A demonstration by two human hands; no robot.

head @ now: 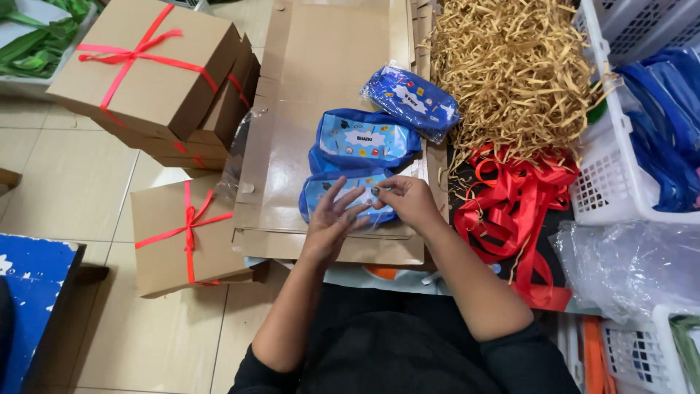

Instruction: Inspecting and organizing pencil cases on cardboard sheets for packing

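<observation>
Two light blue pouches [362, 143] with cartoon prints lie on a flat sheet of brown cardboard [321, 80] in front of me. My left hand [333, 219] rests with spread fingers on the nearer pouch [315, 191]. My right hand [408, 201] pinches something small at that pouch's top edge, likely its zipper pull or clear wrap; I cannot tell which. A third, darker blue pouch [410, 101] in a clear bag lies behind them to the right.
Brown boxes tied with red ribbon stand stacked at the left [146, 73], one lying closer [186, 237]. Shredded tan paper filler [514, 69] and loose red ribbon [514, 204] are at the right, beside white baskets [609, 175] and clear plastic bags [631, 263].
</observation>
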